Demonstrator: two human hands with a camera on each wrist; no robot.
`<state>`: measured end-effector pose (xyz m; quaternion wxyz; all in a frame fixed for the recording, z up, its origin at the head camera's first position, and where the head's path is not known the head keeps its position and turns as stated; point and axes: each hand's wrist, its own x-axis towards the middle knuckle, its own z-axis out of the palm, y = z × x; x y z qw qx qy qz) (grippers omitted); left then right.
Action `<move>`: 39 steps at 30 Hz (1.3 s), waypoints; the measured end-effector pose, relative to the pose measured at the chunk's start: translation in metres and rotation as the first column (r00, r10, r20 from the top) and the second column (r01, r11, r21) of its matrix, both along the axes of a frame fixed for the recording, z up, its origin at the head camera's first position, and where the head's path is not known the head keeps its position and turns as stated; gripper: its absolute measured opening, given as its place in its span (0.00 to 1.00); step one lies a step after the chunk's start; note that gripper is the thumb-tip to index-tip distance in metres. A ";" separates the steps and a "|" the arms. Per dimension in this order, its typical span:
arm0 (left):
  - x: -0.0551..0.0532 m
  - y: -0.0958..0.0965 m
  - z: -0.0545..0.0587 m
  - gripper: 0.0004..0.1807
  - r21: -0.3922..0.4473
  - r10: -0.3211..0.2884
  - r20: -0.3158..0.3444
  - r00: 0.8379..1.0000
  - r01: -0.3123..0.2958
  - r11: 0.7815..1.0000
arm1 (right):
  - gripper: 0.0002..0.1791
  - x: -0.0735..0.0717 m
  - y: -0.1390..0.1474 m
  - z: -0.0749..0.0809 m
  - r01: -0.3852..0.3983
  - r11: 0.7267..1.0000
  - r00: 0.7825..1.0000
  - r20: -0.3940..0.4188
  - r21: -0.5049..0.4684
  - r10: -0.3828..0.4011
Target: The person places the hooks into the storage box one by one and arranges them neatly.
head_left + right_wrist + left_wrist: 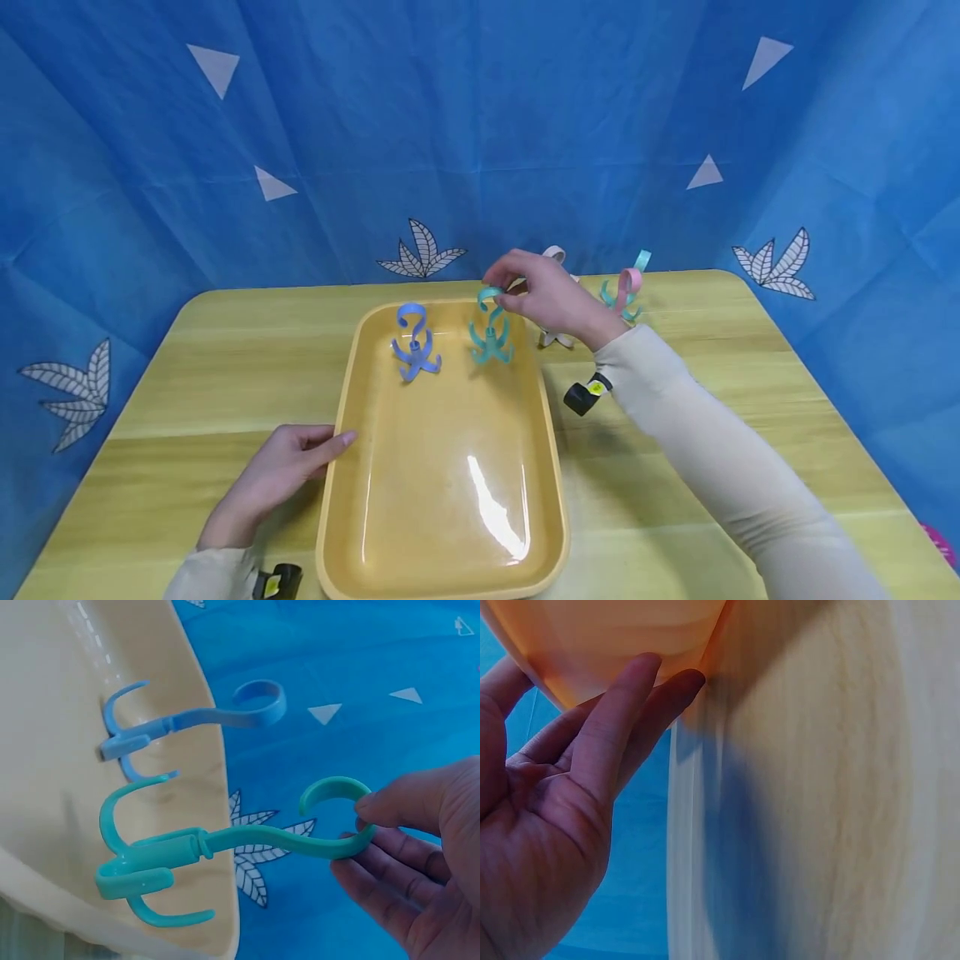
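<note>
- Right hand [543,287], pinching green hook [491,344], is partly hiding white hook [555,339].
- Left hand [277,473] is gripping left edge of tray [427,458].
- Blue cloth [480,100] is hanging behind desk [240,358].

Glossy, smooth plastic tray [431,458] – smooth plastic hooks [169,853] – wood-grained tabletop [225,367], creased, cloth-like backdrop [480,108]

Glare on tray [431,467], soft shadows; left-wrist dimmer

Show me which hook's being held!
The green hook beside the blue hook: the right hand pinches its top. The blue hook isn't held; the white hook, pink hook and other green hook are outside the tray.
</note>
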<state>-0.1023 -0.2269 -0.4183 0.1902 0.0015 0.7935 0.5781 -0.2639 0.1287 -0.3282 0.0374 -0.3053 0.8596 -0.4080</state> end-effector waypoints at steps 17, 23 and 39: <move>0.002 -0.001 0.001 0.25 0.074 -0.012 0.000 1.000 0.012 0.997 | 0.09 0.000 -0.005 -0.018 -0.014 1.000 0.999 -0.042 0.025 0.015; 0.002 -0.001 0.000 0.24 0.068 -0.006 0.001 1.000 0.005 0.998 | 0.11 0.000 0.000 -0.019 -0.032 0.999 0.998 -0.058 0.005 0.033; 0.002 0.000 0.001 0.26 0.061 -0.003 0.029 1.000 0.001 0.998 | 0.09 0.012 0.032 -0.013 0.026 0.998 0.992 -0.123 -0.059 -0.033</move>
